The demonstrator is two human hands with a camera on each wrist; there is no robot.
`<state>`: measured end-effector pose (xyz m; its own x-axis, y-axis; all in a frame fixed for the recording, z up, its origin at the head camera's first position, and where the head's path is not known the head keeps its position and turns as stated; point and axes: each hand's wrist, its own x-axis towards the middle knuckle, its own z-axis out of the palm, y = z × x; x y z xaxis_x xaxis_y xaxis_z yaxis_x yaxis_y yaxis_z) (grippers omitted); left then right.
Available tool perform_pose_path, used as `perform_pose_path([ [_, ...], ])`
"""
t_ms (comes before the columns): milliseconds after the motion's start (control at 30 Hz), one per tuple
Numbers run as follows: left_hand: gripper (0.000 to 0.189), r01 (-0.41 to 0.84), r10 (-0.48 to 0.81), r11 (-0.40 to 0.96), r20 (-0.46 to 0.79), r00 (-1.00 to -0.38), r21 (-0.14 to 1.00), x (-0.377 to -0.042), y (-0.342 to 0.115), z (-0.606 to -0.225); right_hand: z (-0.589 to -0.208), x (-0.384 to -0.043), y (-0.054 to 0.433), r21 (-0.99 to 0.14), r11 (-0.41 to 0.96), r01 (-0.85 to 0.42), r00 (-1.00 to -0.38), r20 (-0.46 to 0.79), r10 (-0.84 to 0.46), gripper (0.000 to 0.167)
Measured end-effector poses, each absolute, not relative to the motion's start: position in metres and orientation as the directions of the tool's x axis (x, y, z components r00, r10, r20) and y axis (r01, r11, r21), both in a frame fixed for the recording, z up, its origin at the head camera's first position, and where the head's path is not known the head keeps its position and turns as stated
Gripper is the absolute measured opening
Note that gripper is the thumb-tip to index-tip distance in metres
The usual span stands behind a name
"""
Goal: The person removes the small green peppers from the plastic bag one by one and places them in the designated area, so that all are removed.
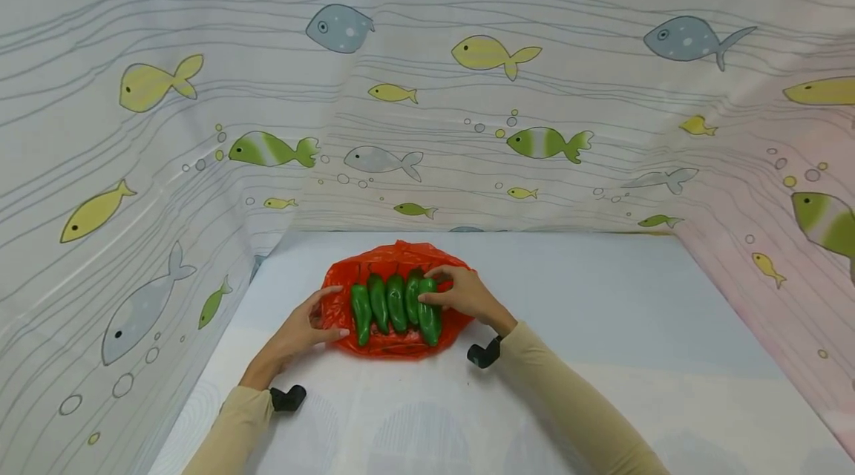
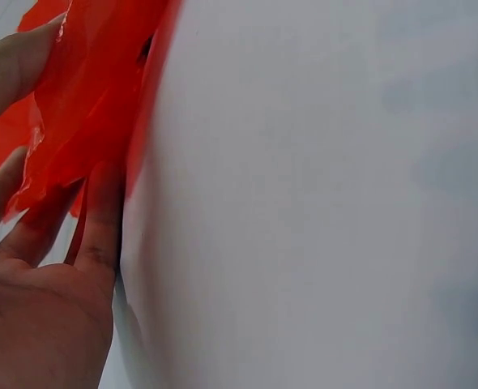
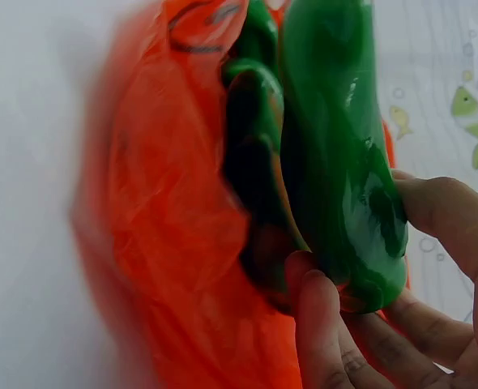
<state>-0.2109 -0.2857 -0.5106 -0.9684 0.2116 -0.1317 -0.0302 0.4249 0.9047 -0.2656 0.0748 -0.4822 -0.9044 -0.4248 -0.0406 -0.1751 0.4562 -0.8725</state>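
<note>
Several glossy green peppers (image 1: 395, 302) lie side by side on a crumpled red plastic bag (image 1: 384, 347). My right hand (image 1: 461, 291) pinches the upper end of the rightmost pepper (image 1: 430, 323). In the right wrist view, thumb and fingers close round the end of this pepper (image 3: 336, 154), and other peppers show partly behind it. At the bag's left edge, my left hand (image 1: 303, 326) has thumb and fingers spread apart. The left wrist view has its fingers (image 2: 101, 223) reaching under the thin red film (image 2: 93, 105), which partly covers the fingertips.
A white tabletop (image 1: 588, 297) with faint patterns carries the bag. Sheets printed with fish (image 1: 427, 111) enclose the table at the back and both sides. Black wrist devices (image 1: 289, 398) sit on both forearms.
</note>
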Motion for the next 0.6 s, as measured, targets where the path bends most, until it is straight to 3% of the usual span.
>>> perform_pose_path([
  [267, 0.084, -0.041, 0.202, 0.428, -0.14, -0.969, 0.903, -0.208, -0.287, -0.51, -0.47, -0.254, 0.079, -0.894, 0.422, -0.152, -0.892, -0.06, -0.449, 0.055],
  [600, 0.082, -0.001, 0.211, 0.415, -0.097, -0.973, 0.91, -0.204, -0.284, -0.511, -0.459, -0.247, 0.089, -0.836, 0.509, -0.206, -0.908, -0.031, -0.417, 0.054],
])
